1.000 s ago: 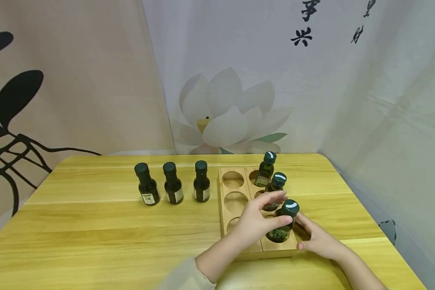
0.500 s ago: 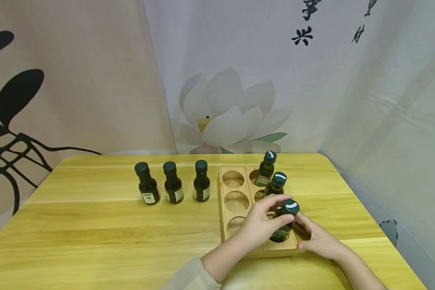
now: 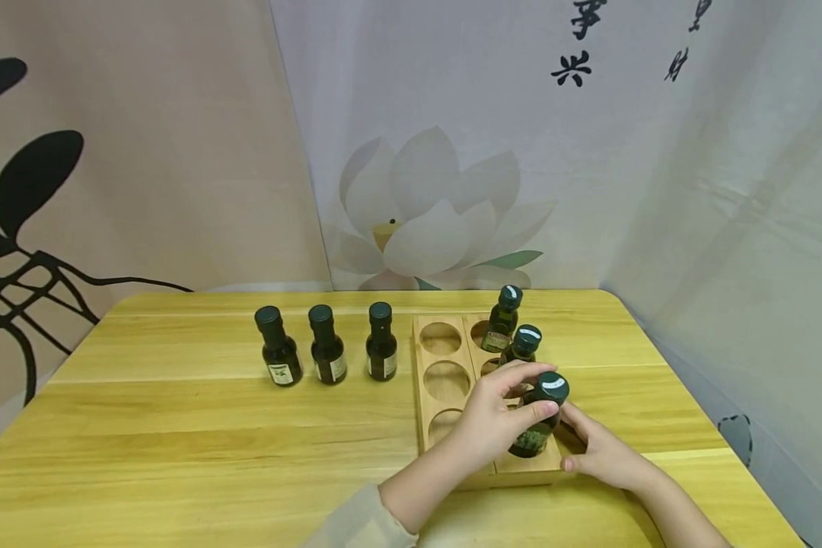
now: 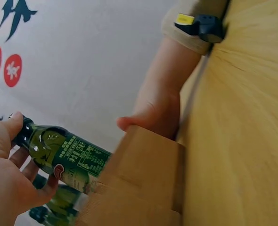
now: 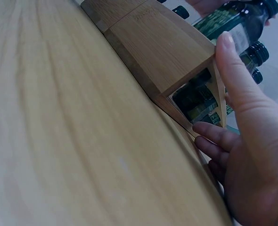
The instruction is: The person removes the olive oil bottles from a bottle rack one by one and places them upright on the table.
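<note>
**Wooden rack (image 3: 517,479) on a table (image 3: 178,434), near bottle (image 3: 534,438) in hand**

First bottle (image 3: 281,350): dark, black-capped, pale label; stood upright left of the rack, toward the table's far edge.

Second bottle (image 3: 329,348): same kind, just beside it on the right.

Third bottle (image 3: 381,346): same kind, nearest the rack's left edge.

Rack: light wood, two columns of three round holes, set toward the table's right edge; the left column showed bare wood in its holes.

Left hand (image 3: 496,417): reached across the rack's near edge; thumb and fingers pinched the near bottle about its neck.

Far bottle (image 3: 500,327): green, dark-capped, in the right column's hole by the rack's far right corner.

Middle bottle (image 3: 523,346): next hole nearer, partly behind the left fingers.

Near bottle: green, labelled, at the hole by the rack's near right corner; whether fully seated could not be told.

Right hand (image 3: 599,453): thumb and fingers wide apart, touching the rack at its near right corner.
</note>
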Demonstrator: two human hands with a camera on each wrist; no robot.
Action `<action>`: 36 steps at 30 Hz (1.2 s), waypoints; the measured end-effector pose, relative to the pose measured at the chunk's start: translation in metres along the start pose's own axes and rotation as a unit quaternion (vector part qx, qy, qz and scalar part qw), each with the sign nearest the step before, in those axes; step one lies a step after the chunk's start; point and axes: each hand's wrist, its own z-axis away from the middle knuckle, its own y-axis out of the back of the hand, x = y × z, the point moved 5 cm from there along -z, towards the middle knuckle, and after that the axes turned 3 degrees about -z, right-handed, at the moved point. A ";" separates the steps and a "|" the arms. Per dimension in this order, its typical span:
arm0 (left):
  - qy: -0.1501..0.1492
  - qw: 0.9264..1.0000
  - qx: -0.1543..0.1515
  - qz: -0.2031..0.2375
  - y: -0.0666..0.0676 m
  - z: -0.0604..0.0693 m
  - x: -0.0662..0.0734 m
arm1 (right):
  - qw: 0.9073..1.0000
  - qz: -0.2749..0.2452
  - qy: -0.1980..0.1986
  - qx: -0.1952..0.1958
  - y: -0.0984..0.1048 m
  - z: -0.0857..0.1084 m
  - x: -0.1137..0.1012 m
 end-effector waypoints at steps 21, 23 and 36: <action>-0.041 0.996 0.063 0.041 0.052 -0.010 0.053 | 0.998 0.054 -0.013 0.005 0.002 0.001 0.005; -0.043 0.996 0.073 0.033 0.060 -0.010 0.056 | 0.998 0.060 -0.009 0.006 0.002 0.001 0.004; -0.013 0.993 0.113 0.004 0.114 -0.003 0.071 | 0.997 0.072 -0.011 0.018 0.001 0.001 0.002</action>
